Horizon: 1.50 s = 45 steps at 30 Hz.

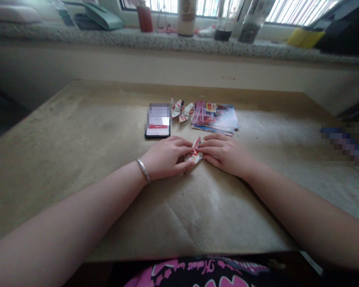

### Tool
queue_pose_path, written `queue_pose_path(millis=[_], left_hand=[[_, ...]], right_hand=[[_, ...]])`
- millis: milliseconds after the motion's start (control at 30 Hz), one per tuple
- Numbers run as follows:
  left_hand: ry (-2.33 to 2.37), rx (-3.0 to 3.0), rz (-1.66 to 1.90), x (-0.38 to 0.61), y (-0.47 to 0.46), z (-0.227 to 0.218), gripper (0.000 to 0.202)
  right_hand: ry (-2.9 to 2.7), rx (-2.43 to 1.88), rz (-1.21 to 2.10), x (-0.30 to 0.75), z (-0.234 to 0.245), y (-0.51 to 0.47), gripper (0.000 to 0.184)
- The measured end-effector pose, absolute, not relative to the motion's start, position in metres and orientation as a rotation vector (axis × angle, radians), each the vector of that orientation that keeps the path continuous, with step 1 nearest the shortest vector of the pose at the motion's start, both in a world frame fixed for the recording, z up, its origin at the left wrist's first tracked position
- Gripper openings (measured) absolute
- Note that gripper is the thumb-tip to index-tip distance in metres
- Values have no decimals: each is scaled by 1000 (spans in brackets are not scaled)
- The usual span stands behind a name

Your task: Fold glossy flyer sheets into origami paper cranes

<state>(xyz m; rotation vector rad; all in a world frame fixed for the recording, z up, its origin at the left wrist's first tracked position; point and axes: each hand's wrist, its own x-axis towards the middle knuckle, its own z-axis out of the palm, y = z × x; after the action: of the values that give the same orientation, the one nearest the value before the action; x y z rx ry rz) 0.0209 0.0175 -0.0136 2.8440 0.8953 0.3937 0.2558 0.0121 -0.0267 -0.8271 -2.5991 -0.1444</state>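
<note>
A small folded piece of red-and-white printed paper (194, 154) lies on the brown paper-covered table (77, 151), pressed between both hands. My left hand (164, 157), with a silver bangle on its wrist, pinches the paper's left side with closed fingers. My right hand (224, 153) lies over its right side, fingers pressed together on the fold. Beyond them sit a finished folded paper figure (182, 109), a stack of colourful printed sheets (215, 117) and a phone (157, 121) with its screen lit.
A stone window ledge (167, 40) runs along the back with jars, a red cup (144, 18), a teal case (103, 18) and a yellow object (305, 38). A blurred blue item (345, 145) lies at the table's right edge.
</note>
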Motion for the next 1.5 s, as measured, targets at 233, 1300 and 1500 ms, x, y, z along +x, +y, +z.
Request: queue_pose_path(millis=[233, 1300, 1500], left_hand=[[850, 3041, 444, 20, 25, -21, 36], [890, 3188, 373, 21, 19, -14, 20], [1019, 3184, 308, 23, 14, -10, 18]], right_hand=[[-2629, -837, -166, 251, -26, 7, 25], [-2624, -841, -154, 243, -27, 7, 23], [-2631, -909, -166, 240, -26, 6, 22]])
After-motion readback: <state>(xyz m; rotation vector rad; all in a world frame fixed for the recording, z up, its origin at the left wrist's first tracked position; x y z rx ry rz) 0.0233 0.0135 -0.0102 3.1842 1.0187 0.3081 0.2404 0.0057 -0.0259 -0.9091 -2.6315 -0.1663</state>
